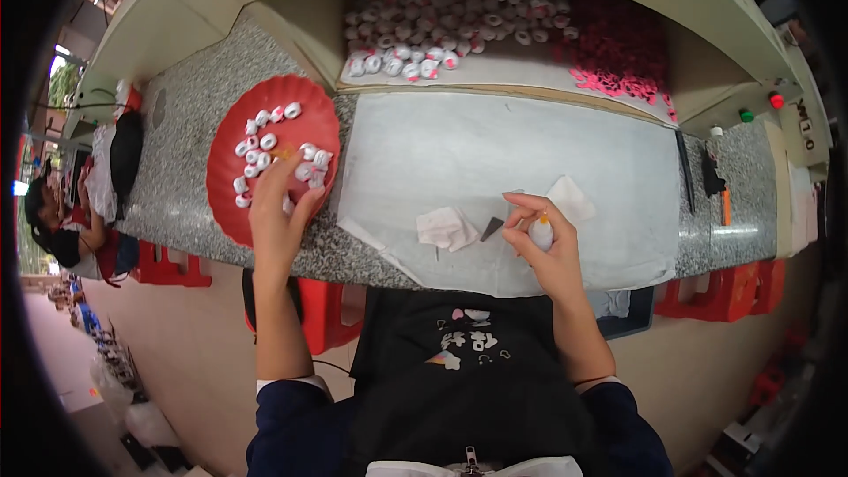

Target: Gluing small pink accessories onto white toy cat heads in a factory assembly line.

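I see the left hand (283, 201) bent over small white pieces (268, 141) in the red dish (226, 134); I can't tell if it pinches one. A bump might knock some out. The right hand (556, 261) holds a small white bottle (541, 235) over the pale sheet (442, 159). Squeezing too hard might make it drip there.

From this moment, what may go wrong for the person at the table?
The small bottle in the right grip might leak onto the white sheet below. The left grip, low over the red plate, might scatter the loose white pieces. The crumpled cloth lies near the right grip and might be brushed aside.
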`<state>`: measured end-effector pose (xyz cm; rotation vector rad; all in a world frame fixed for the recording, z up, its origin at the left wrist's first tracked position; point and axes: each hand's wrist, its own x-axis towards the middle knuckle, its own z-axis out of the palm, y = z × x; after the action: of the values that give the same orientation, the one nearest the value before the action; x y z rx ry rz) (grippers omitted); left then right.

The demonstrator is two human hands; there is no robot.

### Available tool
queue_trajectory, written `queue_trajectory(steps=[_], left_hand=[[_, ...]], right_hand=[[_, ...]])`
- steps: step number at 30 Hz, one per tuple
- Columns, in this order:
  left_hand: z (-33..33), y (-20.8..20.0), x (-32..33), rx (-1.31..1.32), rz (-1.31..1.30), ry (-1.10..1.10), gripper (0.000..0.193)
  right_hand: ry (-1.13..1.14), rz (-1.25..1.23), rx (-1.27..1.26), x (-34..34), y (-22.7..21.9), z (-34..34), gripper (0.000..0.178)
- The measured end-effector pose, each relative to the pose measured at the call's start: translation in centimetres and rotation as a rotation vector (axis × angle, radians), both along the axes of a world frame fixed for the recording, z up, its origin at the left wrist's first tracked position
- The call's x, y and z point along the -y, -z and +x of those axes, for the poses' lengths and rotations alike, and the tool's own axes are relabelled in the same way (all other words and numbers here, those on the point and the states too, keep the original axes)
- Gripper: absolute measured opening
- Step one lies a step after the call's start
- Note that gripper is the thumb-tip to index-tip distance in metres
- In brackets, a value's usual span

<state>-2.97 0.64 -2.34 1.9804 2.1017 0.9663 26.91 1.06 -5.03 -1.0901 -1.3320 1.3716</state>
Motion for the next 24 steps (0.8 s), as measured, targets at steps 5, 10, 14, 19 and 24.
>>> queue_trajectory(steps=[5,10,14,19,24], left_hand=[[6.0,-1.4,-5.7,-0.191,0.104,0.331,0.034],[19.0,-2.5,-18.1,-0.232,-0.148,0.503,0.034],[23.3,0.5,-27.7,0.047,-0.075,0.575,0.020],[23.7,0.1,-29.1,0.595,-0.574,0.506,0.013],[21.2,2.8,-27.6,-0.253,0.317,0.621,0.020]], right_hand=[[0.196,0.050,0.192,-0.3,2.6,4.5,0.029],[0.279,0.030,0.129,0.3,2.2,5.7,0.023],[0.212,0.117,0.169,0.7,3.0,5.6,0.024],[0.158,0.110,0.199,0.1,2.7,5.9,0.023],[0.150,0.105,0.170,-0.1,2.5,6.1,0.023]])
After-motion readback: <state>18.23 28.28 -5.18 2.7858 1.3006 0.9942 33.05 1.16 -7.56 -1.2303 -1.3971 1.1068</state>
